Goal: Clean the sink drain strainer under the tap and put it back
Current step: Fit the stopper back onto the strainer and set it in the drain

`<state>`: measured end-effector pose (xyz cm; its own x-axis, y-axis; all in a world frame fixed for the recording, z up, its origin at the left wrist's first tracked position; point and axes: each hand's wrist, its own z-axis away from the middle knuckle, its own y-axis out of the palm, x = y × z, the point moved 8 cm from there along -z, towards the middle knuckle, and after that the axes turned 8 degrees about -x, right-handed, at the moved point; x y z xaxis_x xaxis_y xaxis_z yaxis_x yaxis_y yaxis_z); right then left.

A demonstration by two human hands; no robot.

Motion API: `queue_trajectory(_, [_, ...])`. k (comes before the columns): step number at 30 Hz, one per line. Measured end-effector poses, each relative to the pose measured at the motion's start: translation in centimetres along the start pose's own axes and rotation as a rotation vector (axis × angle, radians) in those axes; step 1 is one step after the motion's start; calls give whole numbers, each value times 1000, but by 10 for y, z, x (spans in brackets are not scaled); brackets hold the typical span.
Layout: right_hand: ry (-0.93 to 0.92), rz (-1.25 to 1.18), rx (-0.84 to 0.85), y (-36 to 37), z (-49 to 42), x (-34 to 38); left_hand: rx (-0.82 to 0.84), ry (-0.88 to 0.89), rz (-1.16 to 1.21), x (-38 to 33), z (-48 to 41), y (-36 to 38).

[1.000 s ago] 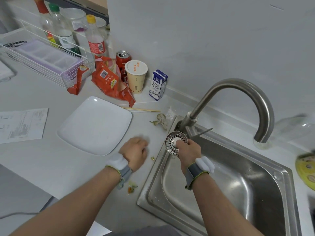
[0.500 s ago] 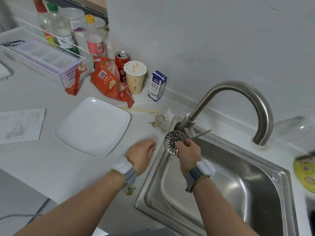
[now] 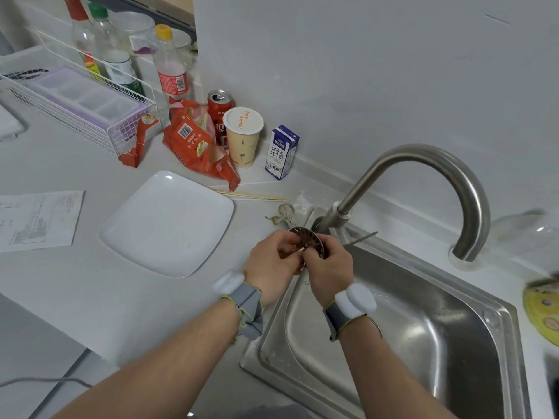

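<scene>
The round metal drain strainer (image 3: 311,241) is held upright over the left edge of the steel sink (image 3: 423,322). My right hand (image 3: 328,269) grips its right rim. My left hand (image 3: 273,263) has come against the strainer's left side, with fingertips on its slotted face where a small brownish scrap sits. Much of the strainer is hidden by both hands. The curved steel tap (image 3: 438,182) rises behind; its spout opens far to the right and no water is visible.
A white square plate (image 3: 166,222) lies on the counter at left. Behind it stand a paper cup (image 3: 243,136), milk carton (image 3: 281,152), red can, snack bags and chopsticks (image 3: 251,195). Food scraps (image 3: 282,214) lie by the tap base. A yellow sponge (image 3: 543,313) sits far right.
My left hand left the counter and moved right to meet the strainer. My right hand kept the strainer in about the same place.
</scene>
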<state>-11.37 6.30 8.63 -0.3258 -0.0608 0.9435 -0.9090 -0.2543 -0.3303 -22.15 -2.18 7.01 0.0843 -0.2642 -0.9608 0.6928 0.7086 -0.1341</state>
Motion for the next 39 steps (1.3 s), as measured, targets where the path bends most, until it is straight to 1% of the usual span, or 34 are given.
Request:
queue_trajectory(6, [-55, 14, 80, 2, 3, 10, -1, -35, 149, -1, 0, 0])
queue_trajectory(10, [-96, 42, 102, 3, 3, 13, -11, -63, 228, -2, 1, -1])
queue_trajectory(14, [-173, 109, 94, 3, 3, 23, -10, -72, 249, -4, 2, -2])
queue_trajectory(21, [-267, 204, 160, 5, 4, 28, -4, -56, 244, -4, 2, -3])
queue_trajectory(23, [-287, 226, 207, 7, 5, 32, -17, -44, 218, -3, 1, -5])
queue_trajectory(25, [-268, 246, 299, 9, 4, 34, -30, -41, 193, 0, 0, -8])
queue_trajectory(27, [-184, 217, 446, 13, 2, 35, -27, -46, 219, 1, 0, -9])
queue_trajectory(29, [-95, 154, 538, 12, -2, 35, -24, -56, 261, 2, -1, -10])
queue_trajectory(32, [9, 43, 523, 10, -8, 32, -32, -75, 318, 2, 0, -12])
queue_trajectory(36, [-63, 24, 461, 8, -13, 32, -24, -86, 346, 2, -1, -12])
queue_trajectory(39, [-83, 58, 415, 3, -17, 31, -17, -80, 323, 2, -2, -12])
